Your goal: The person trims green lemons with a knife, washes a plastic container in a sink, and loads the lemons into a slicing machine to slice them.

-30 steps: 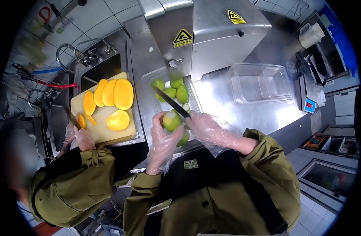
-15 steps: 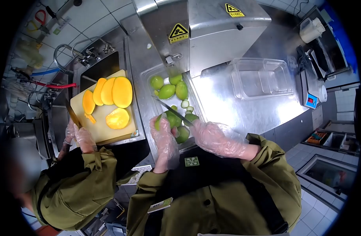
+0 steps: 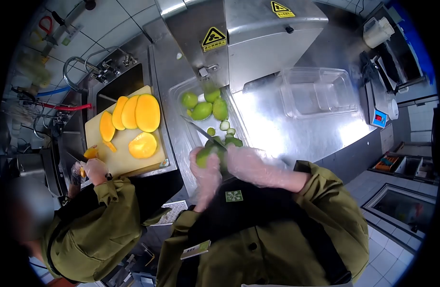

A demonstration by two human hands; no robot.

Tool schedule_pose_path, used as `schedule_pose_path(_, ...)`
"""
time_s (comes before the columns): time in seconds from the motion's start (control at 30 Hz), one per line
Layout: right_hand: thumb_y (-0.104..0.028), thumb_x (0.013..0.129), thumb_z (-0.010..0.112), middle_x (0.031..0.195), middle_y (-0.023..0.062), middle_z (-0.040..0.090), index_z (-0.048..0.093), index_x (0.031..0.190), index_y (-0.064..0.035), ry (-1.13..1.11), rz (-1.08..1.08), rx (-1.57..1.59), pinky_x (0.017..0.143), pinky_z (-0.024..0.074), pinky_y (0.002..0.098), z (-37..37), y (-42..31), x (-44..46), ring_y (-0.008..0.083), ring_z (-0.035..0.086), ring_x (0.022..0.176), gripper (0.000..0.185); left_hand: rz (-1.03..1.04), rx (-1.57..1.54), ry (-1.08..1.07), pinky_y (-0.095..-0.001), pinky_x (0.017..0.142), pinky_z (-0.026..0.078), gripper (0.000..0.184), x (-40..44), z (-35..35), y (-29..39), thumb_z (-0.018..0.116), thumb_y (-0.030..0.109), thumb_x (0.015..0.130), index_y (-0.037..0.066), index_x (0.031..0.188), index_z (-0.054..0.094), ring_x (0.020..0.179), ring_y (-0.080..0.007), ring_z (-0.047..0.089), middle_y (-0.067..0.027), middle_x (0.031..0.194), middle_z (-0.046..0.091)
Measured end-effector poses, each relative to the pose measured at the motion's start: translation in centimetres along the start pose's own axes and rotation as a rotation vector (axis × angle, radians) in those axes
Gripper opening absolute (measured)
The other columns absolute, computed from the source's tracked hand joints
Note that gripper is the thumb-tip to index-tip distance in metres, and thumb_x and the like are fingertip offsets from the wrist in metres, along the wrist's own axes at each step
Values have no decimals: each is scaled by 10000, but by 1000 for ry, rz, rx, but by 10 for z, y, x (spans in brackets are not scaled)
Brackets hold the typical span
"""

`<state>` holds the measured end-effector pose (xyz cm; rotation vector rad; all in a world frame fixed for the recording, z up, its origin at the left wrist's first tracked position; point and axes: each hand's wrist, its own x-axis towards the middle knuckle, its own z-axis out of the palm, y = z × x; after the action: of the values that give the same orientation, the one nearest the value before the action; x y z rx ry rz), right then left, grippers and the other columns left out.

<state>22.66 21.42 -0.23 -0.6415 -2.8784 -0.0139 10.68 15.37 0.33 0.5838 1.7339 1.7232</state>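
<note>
Shifted rightward since the earlier frame, my left hand (image 3: 208, 177) cups one green fruit (image 3: 205, 159) inside curled fingers; my right hand (image 3: 250, 165) grips one knife (image 3: 203, 131); I count four clustered fruits (image 3: 202, 111) beyond.

My right fingers (image 3: 235, 158) are covering the handle of the knife (image 3: 204, 132), my left fingers (image 3: 193, 162) hide part of a blurred green fruit (image 3: 208, 156), and the scale's digits (image 3: 380, 118) are too tiny to read!
</note>
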Motion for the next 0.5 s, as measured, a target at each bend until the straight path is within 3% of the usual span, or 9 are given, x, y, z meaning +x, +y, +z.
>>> schedule_pose_path(0.03, -102, 681, 501, 596, 84, 406, 490, 675, -45, 10, 20, 93, 353, 319, 326, 2, 0, 5, 180, 439, 438, 58, 84, 72, -47, -216, 576, 405, 292, 0, -3, -3, 576, 87, 801, 42, 1051, 434, 676, -96, 474, -53, 878, 510)
schedule_pose_path(0.13, -103, 705, 502, 591, 124, 454, 493, 674, -31, -12, 87, 221, 375, 364, 345, -11, -7, 9, 216, 493, 471, 79, -266, -181, 182, -236, 616, 419, 299, 3, 7, 27, 544, 190, 839, 48, 1073, 423, 725, -113, 496, -61, 894, 517)
schedule_pose_path(0.17, -108, 717, 499, 601, 141, 477, 497, 677, -22, -84, 159, 312, 400, 386, 355, -13, -9, 10, 236, 517, 501, 95, -215, -92, 152, -252, 641, 423, 338, 6, 3, 33, 501, 299, 864, 55, 1081, 415, 762, -125, 508, -59, 891, 521)
schedule_pose_path(0.27, -123, 751, 488, 636, 183, 538, 509, 701, 6, -197, 314, 527, 479, 443, 381, -4, -11, 14, 293, 574, 590, 140, -283, -78, 9, -246, 644, 420, 360, 11, -1, 41, 495, 331, 861, 49, 1073, 421, 757, -126, 504, -53, 883, 514)
schedule_pose_path(0.3, -127, 761, 484, 651, 190, 553, 514, 718, 15, -163, 321, 563, 506, 455, 388, 16, -9, 18, 309, 583, 620, 151, -249, -14, -145, -246, 628, 414, 362, 9, -6, 39, 492, 322, 860, 39, 1074, 425, 747, -126, 493, -58, 886, 514)
schedule_pose_path(0.33, -131, 770, 481, 666, 198, 568, 518, 736, 24, -122, 326, 597, 533, 467, 395, 20, -3, 27, 324, 593, 649, 163, 59, 118, -312, -245, 608, 405, 385, 7, -5, 24, 510, 332, 848, 27, 1071, 433, 747, -123, 486, -66, 875, 521)
schedule_pose_path(0.37, -143, 771, 480, 674, 184, 573, 528, 805, 26, -202, 318, 778, 563, 467, 400, 18, 1, 24, 340, 588, 663, 180, 60, 171, -214, -253, 608, 409, 385, 5, -10, 15, 519, 339, 841, 27, 1055, 446, 747, -125, 483, -63, 852, 522)
schedule_pose_path(0.47, -164, 798, 468, 678, 205, 570, 524, 826, 23, -185, 222, 350, 567, 460, 417, 10, 14, 27, 355, 582, 652, 197, -100, 229, 31, -288, 644, 429, 380, 31, -3, 21, 553, 328, 817, 21, 1029, 479, 748, -174, 503, -88, 827, 531)
schedule_pose_path(0.5, -174, 812, 457, 677, 215, 566, 521, 822, 26, -142, 323, 483, 571, 457, 422, 5, 18, 28, 364, 578, 645, 211, -190, 256, 93, -302, 661, 438, 378, 40, -7, 24, 566, 318, 808, 18, 1024, 488, 749, -198, 514, -102, 827, 536)
